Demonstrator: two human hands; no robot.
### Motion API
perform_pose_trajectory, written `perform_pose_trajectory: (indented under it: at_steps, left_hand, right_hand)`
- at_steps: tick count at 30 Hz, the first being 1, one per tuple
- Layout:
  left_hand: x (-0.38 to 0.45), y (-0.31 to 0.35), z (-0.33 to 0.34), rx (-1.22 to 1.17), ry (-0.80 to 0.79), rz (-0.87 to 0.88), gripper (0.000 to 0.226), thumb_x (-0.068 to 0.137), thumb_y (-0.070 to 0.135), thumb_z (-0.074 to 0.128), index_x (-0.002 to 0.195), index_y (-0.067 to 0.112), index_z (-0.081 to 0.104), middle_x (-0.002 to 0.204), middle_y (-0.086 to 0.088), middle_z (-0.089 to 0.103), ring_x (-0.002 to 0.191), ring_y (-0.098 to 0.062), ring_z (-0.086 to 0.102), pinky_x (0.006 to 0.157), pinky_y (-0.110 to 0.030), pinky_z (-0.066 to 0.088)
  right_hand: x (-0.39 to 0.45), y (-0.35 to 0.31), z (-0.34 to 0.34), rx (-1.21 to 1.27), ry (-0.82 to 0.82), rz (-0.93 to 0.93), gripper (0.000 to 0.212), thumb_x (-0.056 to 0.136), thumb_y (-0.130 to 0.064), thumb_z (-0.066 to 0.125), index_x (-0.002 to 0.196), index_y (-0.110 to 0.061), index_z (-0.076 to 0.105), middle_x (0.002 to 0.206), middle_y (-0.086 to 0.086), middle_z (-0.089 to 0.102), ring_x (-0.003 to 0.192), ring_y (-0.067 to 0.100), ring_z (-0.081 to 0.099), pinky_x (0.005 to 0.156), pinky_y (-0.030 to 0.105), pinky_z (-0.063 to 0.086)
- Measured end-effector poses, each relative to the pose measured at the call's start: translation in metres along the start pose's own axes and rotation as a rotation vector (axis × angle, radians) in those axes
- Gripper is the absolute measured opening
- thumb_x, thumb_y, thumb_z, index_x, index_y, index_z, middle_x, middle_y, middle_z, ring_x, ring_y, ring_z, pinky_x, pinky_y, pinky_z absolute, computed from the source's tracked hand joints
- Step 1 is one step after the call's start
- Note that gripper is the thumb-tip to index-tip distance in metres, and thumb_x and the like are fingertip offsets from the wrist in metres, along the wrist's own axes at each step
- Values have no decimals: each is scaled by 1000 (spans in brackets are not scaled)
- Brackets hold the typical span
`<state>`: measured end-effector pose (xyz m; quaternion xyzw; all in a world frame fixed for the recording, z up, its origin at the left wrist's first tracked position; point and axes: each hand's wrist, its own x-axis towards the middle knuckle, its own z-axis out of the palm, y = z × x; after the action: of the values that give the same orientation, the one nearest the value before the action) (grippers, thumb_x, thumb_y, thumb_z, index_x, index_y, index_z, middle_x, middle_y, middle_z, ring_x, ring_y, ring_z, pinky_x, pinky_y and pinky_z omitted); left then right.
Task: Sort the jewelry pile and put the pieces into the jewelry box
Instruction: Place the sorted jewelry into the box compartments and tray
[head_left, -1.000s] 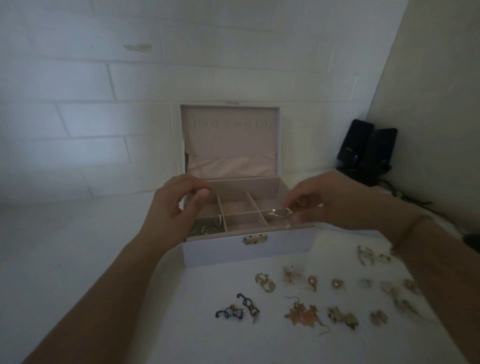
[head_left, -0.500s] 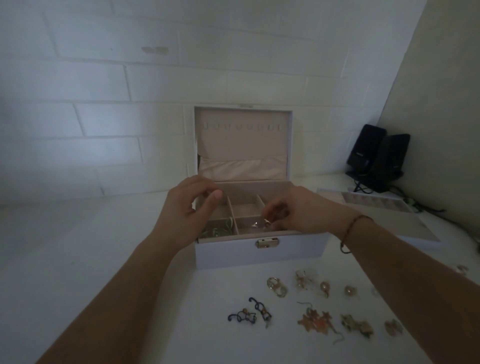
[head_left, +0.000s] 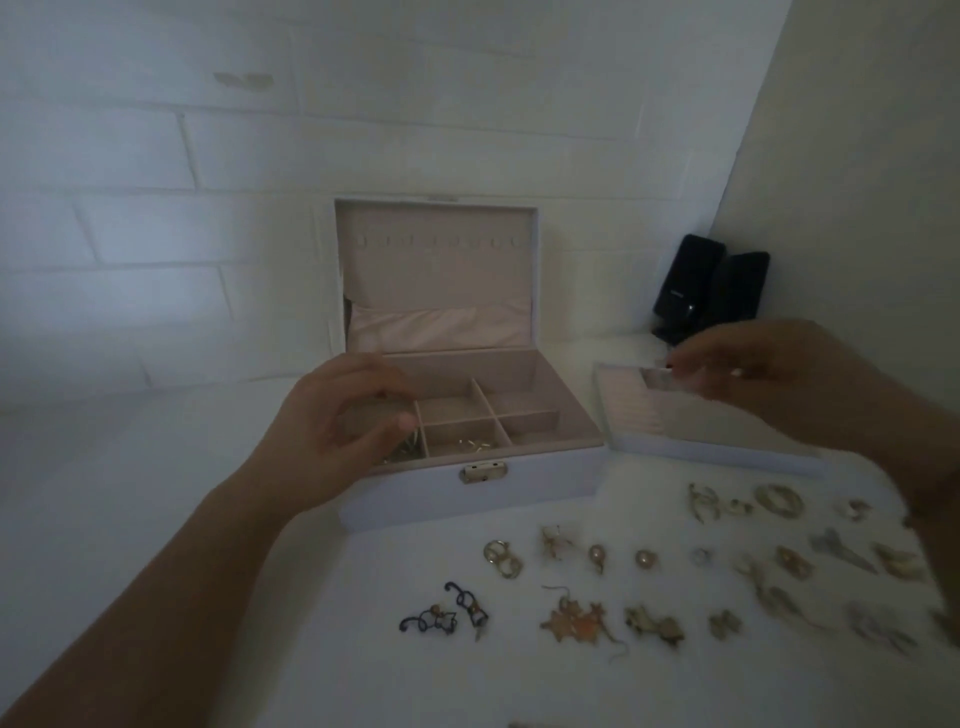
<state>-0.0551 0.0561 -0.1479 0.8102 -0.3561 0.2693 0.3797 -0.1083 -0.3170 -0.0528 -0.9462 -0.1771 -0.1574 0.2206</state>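
Most of the work is not done yet, as I judge it from my screen. I see the white table (head_left: 156, 519) with the jewelry box (head_left: 467, 483) standing open in the middle, its lid up toward 12 o'clock. At 3 o'clock of the box lies a separate tray (head_left: 701, 447), just beside it. My left hand (head_left: 332, 431) hovers over the box's 9 o'clock corner with fingers loosely curled, and I cannot see anything between them. My right hand (head_left: 769, 374) is over the tray, blurred, so I cannot tell if it holds something. The two hands are well apart. From 4 to 6 o'clock of the box the jewelry pile (head_left: 701, 571) is spread in loose rows, many pieces waiting. Inside the box only two front compartments show something: small gold pieces (head_left: 470, 443) in the middle one and a few near my left thumb. The other compartments look empty.
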Motion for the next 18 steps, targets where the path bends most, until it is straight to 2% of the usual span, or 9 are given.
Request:
perform_pose_trajectory:
  at_steps: [2, 4, 5, 7, 8, 10, 12, 15, 18]
  left_hand:
    - [-3, 4, 1, 27, -77, -11, 47, 89, 57, 56, 109, 18, 73, 116, 8, 65, 111, -6, 59, 96, -26, 46]
    - [-6, 7, 6, 92, -141, 10, 55, 89, 66, 49, 112, 21, 72, 120, 15, 62, 114, -1, 56, 97, -26, 46]
    - [-6, 8, 9, 111, -156, 9, 57, 89, 68, 48, 112, 22, 72, 122, 19, 60, 115, 2, 56, 96, -28, 46]
    - [-8, 10, 13, 96, -158, -28, 58, 88, 71, 46, 111, 25, 72, 122, 22, 60, 116, 1, 56, 95, -31, 47]
    - [-9, 10, 14, 75, -151, -55, 55, 87, 72, 47, 110, 28, 71, 122, 20, 61, 116, -1, 57, 95, -33, 47]
    - [-9, 12, 15, 37, -129, -91, 48, 85, 73, 49, 108, 35, 69, 120, 15, 64, 116, -7, 58, 95, -34, 48]
    - [-9, 13, 15, 21, -107, -87, 48, 85, 72, 50, 106, 33, 69, 117, 13, 65, 114, -7, 59, 94, -28, 47]
    - [-8, 15, 16, -4, -94, -86, 54, 85, 71, 52, 104, 24, 71, 116, 7, 67, 113, -4, 59, 95, -19, 46]
    - [-7, 18, 17, 5, -84, -63, 55, 87, 70, 51, 102, 21, 70, 116, 5, 66, 111, 3, 58, 96, -10, 41]
  right_hand:
    - [-18, 24, -14, 63, 61, 87, 20, 85, -8, 66, 88, -28, 69, 76, -22, 71, 70, -8, 63, 62, 1, 43]
    - [-33, 49, -16, 68, 98, 145, 33, 87, -2, 63, 82, -34, 69, 75, -23, 70, 64, -1, 64, 60, 2, 43]
    - [-41, 59, -12, 43, 97, 167, 38, 88, 1, 61, 80, -36, 69, 74, -23, 69, 65, -2, 63, 59, 2, 43]
    - [-54, 73, -1, -15, 70, 217, 34, 88, 2, 58, 84, -30, 69, 74, -22, 65, 70, -11, 59, 57, 1, 41]
    - [-59, 77, 5, -34, 72, 226, 32, 88, 0, 59, 86, -30, 68, 79, -22, 63, 73, -11, 59, 58, 2, 43]
    - [-66, 86, 15, -58, 48, 238, 32, 86, -9, 65, 88, -40, 64, 87, -16, 63, 76, 1, 62, 62, 10, 47]
    - [-70, 89, 23, -76, -39, 248, 29, 83, -22, 70, 95, -47, 60, 95, -17, 60, 82, 2, 59, 63, 12, 46]
    - [-71, 80, 38, -93, -129, 194, 33, 84, -35, 68, 112, -46, 55, 105, -28, 49, 92, -4, 48, 83, 15, 41]
    - [-66, 72, 53, -179, -157, 177, 38, 85, -47, 62, 122, -38, 56, 116, -25, 52, 112, 2, 43, 99, 26, 38]
